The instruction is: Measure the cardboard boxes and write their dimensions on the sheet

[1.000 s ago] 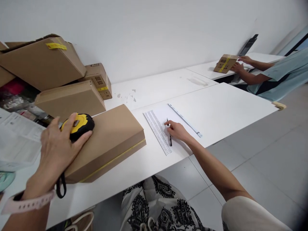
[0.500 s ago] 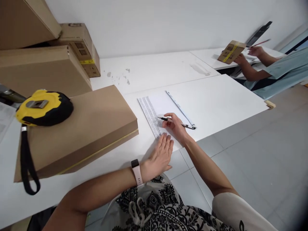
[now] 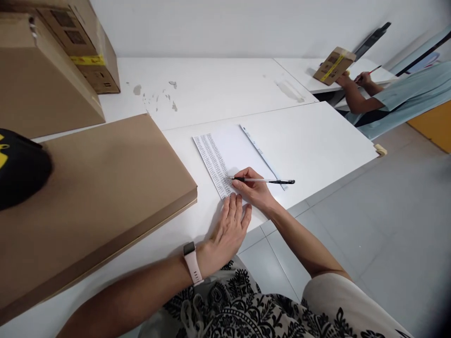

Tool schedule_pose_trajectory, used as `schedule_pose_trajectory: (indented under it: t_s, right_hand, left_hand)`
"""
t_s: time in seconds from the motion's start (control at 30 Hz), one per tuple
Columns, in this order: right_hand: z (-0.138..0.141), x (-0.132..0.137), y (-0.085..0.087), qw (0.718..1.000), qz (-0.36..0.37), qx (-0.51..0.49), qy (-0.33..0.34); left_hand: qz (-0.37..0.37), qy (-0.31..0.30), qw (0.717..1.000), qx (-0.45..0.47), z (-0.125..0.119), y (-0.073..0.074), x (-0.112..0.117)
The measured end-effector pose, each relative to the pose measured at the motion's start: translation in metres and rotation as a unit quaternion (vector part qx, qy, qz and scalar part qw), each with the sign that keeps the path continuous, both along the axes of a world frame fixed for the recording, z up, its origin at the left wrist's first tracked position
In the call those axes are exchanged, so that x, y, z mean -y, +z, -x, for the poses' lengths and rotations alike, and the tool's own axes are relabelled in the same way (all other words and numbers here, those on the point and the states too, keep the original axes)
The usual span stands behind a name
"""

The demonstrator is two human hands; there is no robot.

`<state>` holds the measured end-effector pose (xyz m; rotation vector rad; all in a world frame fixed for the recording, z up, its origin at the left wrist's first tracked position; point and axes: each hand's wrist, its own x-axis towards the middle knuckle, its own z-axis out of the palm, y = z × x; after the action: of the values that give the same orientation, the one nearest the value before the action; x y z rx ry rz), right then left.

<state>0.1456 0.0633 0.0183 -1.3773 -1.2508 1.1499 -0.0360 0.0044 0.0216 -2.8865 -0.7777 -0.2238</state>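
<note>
Paper (image 3: 230, 145) lies flat on our white table (image 3: 310, 145); we rest the left hand (image 3: 225, 230), fingers narrowly spread, at its near edge (probably to steady it), while our right hand (image 3: 253, 190) pinches the pen (image 3: 264, 180) near its tip, presumably for control.

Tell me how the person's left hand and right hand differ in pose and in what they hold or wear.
The left hand is palm down with its fingers extended; the right hand has its fingers bent around a pen.
The left wrist wears a watch with a pale strap; the right wrist is bare.
Both are at the near end of the printed paper.
</note>
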Motion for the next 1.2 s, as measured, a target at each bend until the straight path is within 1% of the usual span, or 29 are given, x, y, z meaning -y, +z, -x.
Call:
schedule_pose_trajectory:
  t_s: [0.13, 0.2, 0.33, 0.43, 0.53, 0.8, 1.03, 1.2]
  right_hand:
    - [0.001, 0.001, -0.002, 0.997, -0.012, 0.061, -0.044]
    - [0.001, 0.002, -0.001, 0.995, -0.031, 0.084, -0.043]
    - [0.002, 0.004, 0.000, 0.994, -0.048, 0.099, -0.023]
    - [0.002, 0.004, -0.002, 0.993, -0.055, 0.100, -0.026]
    - [0.002, 0.004, -0.004, 0.993, -0.050, 0.102, -0.023]
    - [0.000, 0.004, -0.008, 0.992, -0.051, 0.110, -0.017]
    - [0.000, 0.004, -0.006, 0.993, -0.042, 0.112, -0.007]
    - [-0.001, 0.004, -0.006, 0.992, -0.051, 0.112, 0.001]
  left_hand:
    - [-0.041, -0.006, 0.998, -0.044, -0.003, 0.008, -0.002]
    - [-0.059, -0.005, 0.997, -0.057, -0.005, 0.008, -0.003]
    - [-0.049, -0.005, 0.998, -0.046, -0.008, 0.002, -0.002]
    - [-0.044, 0.005, 0.999, -0.022, -0.010, -0.006, 0.000]
    - [-0.051, 0.009, 0.998, -0.025, -0.011, -0.009, 0.000]
    - [-0.049, 0.005, 0.998, -0.035, -0.008, 0.002, -0.002]
    - [-0.053, 0.004, 0.998, -0.045, -0.009, 0.003, -0.002]
    - [-0.050, 0.000, 0.997, -0.051, -0.008, 0.005, -0.003]
